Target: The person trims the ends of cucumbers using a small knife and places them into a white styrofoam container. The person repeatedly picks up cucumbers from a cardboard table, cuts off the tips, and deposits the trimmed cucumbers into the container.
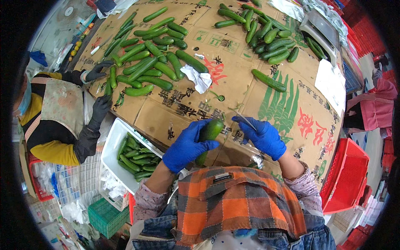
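My left hand [190, 145], in a blue glove, is closed around a thick green cucumber [213, 129] held upright over the table's near edge. A short stem shows at the cucumber's top. In my right hand [264, 136], also blue-gloved, is a small knife [247, 122], its thin blade pointing up and left. Thin green stem trimmings [236, 107] lie just beyond the blade. A single cucumber [268, 80] rests farther off on the printed cardboard [237, 81] that covers the table. The lower part of the held cucumber is partly hidden by my glove.
Cucumbers lie in a left pile [153, 59] and a right pile [272, 40]. A white bin [112, 150] of cucumbers stands at left, near a co-worker's dark-gloved hand [101, 107]. A scale [322, 28], paper sheet [331, 84] and red crate [347, 178] are at right.
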A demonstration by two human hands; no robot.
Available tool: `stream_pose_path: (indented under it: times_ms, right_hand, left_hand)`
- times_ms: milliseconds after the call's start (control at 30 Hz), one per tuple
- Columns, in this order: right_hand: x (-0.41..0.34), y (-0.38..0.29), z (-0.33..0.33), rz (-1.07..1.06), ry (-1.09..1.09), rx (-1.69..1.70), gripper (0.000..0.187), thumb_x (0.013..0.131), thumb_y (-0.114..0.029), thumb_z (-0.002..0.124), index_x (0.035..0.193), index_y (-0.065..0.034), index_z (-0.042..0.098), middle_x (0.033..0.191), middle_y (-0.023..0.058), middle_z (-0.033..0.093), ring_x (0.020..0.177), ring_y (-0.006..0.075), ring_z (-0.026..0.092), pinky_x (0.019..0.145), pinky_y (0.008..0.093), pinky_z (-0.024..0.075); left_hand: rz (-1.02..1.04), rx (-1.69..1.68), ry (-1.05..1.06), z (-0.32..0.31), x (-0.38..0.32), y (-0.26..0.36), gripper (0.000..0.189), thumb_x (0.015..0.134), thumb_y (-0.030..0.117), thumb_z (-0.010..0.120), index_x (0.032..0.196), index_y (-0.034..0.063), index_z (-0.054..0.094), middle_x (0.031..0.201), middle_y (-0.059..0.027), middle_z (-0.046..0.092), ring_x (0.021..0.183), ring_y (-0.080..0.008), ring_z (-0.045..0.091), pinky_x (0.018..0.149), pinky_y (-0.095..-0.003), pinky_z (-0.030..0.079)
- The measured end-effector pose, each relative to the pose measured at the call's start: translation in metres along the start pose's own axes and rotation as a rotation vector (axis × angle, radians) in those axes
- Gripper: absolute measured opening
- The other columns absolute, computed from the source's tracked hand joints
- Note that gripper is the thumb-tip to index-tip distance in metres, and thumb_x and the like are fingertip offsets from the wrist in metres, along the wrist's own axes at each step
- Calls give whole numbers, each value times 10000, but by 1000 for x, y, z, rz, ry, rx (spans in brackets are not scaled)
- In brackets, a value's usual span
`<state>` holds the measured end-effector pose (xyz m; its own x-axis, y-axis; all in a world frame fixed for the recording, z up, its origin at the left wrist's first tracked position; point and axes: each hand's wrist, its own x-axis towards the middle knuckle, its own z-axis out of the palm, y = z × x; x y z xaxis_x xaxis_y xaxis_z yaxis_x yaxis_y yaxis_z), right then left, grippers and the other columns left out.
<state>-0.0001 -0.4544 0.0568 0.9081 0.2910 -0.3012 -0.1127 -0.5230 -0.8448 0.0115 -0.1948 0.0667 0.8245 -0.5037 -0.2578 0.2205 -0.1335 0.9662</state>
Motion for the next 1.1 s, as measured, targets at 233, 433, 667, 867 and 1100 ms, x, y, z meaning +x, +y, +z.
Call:
stream_pose_path:
  times_ms: [233, 433, 667, 867, 1100]
  right_hand:
    - [20, -15, -5, 107, -14, 585, 381, 952, -307, 605, 1212, -29, 612, 947, 33, 665, 733, 98, 630, 639, 224, 473]
    - [71, 15, -101, 0, 502, 706, 333, 943, -334, 583, 1114, -53, 635, 812, 20, 649, 625, 73, 542, 541, 196, 373]
    - [94, 42, -145, -123, 530, 928, 352, 990, -295, 485, 1230, -60, 590, 1169, 126, 667, 583, 65, 463, 548, 198, 390]
    - [64, 0, -60, -28, 250, 732, 382, 999, -325, 468, 1217, -37, 594, 1014, 107, 707, 562, 56, 465, 522, 191, 394]
    - [36, -49, -24, -84, 146, 540, 398, 1029, -314, 439, 1313, -60, 556, 971, 52, 704, 614, 23, 496, 568, 167, 403]
  left_hand:
    - [-55, 309, -137, 5, 60, -1, 530, 783, 171, 797, 1225, 4, 556, 1105, -90, 622, 1013, -160, 594, 903, -306, 479]
    - [420, 1023, 414, -94, 174, -4, 402, 869, 13, 545, 1255, 112, 595, 1203, -193, 571, 1011, -326, 602, 854, -384, 494]
    - [574, 1229, 387, -112, 207, -23, 370, 850, 42, 519, 1198, 133, 604, 1102, -173, 591, 964, -367, 606, 823, -429, 502]
    - [814, 864, 436, -76, 156, 5, 505, 792, -42, 588, 1287, 26, 513, 1159, -188, 585, 978, -381, 591, 856, -418, 487]
    - [635, 860, 376, -11, 75, 40, 536, 791, 46, 637, 1305, 55, 487, 1121, -169, 574, 1010, -347, 575, 865, -401, 482]
